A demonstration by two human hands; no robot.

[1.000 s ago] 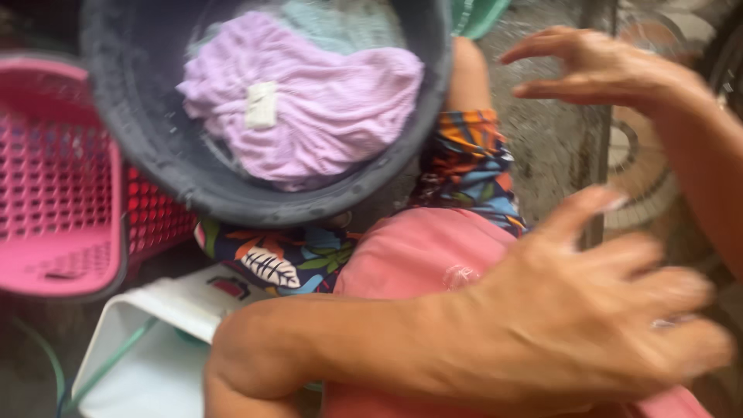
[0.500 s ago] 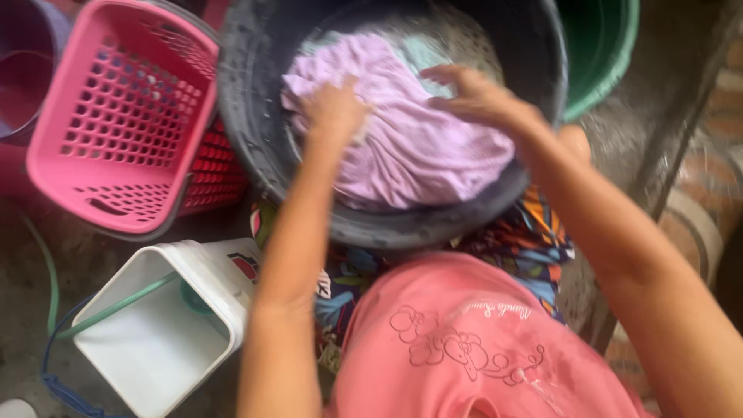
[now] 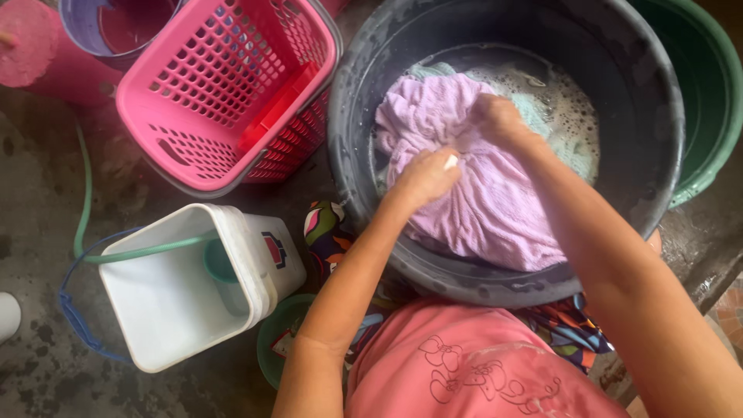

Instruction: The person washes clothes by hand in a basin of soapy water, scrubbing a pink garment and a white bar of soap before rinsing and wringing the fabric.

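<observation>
A lilac cloth point(image 3: 487, 209) lies bunched in a dark grey basin point(image 3: 371, 101) with soapy water and a pale green cloth point(image 3: 561, 128) behind it. My left hand point(image 3: 424, 178) grips a fold of the lilac cloth near its middle. My right hand point(image 3: 501, 120) is closed on the same cloth a little farther back. The two hands sit close together over the basin.
A pink plastic basket point(image 3: 224, 85) stands left of the basin, over a red one. A white square bucket point(image 3: 186, 282) with a blue handle and a green hose point(image 3: 81, 193) is at the lower left. A green tub point(image 3: 716, 101) is at the right, a purple bucket point(image 3: 116, 23) at the top left.
Both hands moved from the right of the basin onto the lilac cloth and closed on it. The view swung so the basin now sits at the upper right.
</observation>
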